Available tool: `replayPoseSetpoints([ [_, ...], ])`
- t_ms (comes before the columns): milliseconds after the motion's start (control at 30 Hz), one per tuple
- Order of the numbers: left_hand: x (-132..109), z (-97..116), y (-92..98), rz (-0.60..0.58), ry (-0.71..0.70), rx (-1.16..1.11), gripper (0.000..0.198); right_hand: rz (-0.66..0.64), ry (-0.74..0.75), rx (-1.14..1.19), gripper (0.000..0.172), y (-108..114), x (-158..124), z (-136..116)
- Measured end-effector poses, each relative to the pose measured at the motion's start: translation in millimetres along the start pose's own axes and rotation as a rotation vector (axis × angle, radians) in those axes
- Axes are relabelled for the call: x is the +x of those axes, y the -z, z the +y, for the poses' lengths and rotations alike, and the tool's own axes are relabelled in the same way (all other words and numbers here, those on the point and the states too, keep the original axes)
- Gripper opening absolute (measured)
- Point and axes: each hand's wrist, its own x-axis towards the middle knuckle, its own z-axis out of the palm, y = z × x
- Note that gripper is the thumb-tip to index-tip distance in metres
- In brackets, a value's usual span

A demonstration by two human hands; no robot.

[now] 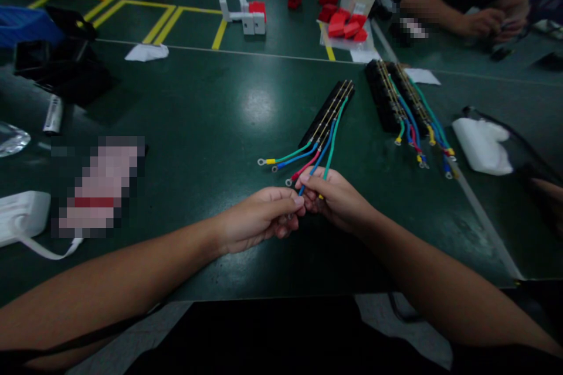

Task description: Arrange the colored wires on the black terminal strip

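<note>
A black terminal strip with brass-coloured bars lies on the green table, its coloured wires running toward me. My left hand is closed in a pinch at the lower end of a blue wire. My right hand pinches the same wire slightly higher, touching the left fingertips. A green wire passes under my right fingers, its yellow-sleeved end partly hidden. Left of these, another green wire, a second blue wire and a red wire end in bare ring terminals.
Two similar wired strips lie to the right, near a white device. Red parts and white blocks are farther back. A phone on a white cable lies left. Another person's hands are at the far right.
</note>
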Motion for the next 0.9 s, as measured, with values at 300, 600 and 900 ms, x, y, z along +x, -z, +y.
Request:
replayPoseSetpoints([
  [300, 0.3, -1.3, 1.1, 0.003, -0.008, 0.004, 0.019, -0.022, 0.008, 0.005, 0.020, 0.2, -0.8, 0.3],
  [600, 0.3, -1.1, 1.3, -0.002, -0.010, 0.013, 0.019, -0.011, 0.009, 0.013, 0.021, 0.7, -0.3, 0.2],
  [900, 1.1, -1.8, 3.0, -0.006, -0.008, 0.000, 0.018, -0.012, 0.001, 0.015, 0.019, 0.2, 0.6, 0.8],
])
